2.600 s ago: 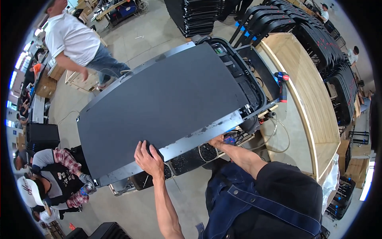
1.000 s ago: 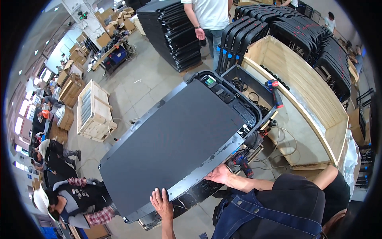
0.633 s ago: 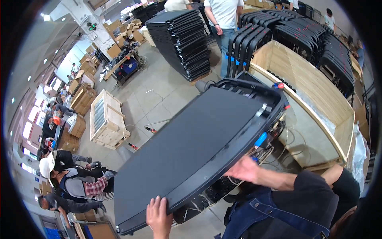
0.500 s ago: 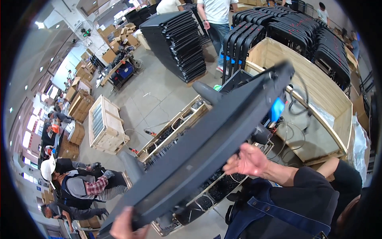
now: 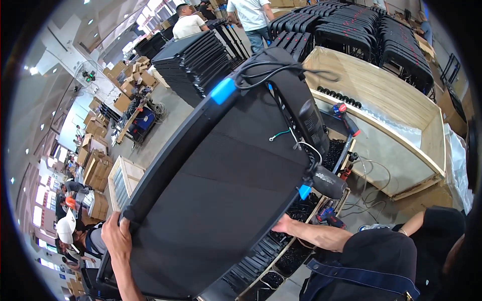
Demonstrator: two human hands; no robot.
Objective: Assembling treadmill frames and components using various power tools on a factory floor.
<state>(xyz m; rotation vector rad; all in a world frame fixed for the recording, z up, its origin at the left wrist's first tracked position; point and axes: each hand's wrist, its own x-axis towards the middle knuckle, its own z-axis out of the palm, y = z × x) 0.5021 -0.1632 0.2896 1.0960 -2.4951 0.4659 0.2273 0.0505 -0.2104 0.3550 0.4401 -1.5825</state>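
Observation:
A large black treadmill deck (image 5: 236, 170) with a wide belt is tilted up in front of me. My left hand (image 5: 118, 235) grips its left side rail beside a small black end knob. At the opposite, right edge, my right hand (image 5: 284, 224) takes hold, its fingertips hidden under the rail. Blue tape (image 5: 223, 91) wraps the far left corner, and a second blue piece (image 5: 304, 191) sits on the right edge. A looped black cable (image 5: 271, 70) lies over the far end. A loose green-and-white wire (image 5: 281, 134) hangs near the right side.
Under the deck stands a wooden bench with bins of black parts (image 5: 261, 263) and a power drill (image 5: 329, 215). Another driver (image 5: 347, 119) rests by a large wooden crate (image 5: 381, 90). Stacked black decks (image 5: 186, 60) stand beyond. A worker in a white cap (image 5: 68, 228) is at left.
The deck has turned from nearly edge-on to showing its broad belt face. My left hand has moved up along its left rail. My right hand, open before, now holds the right edge.

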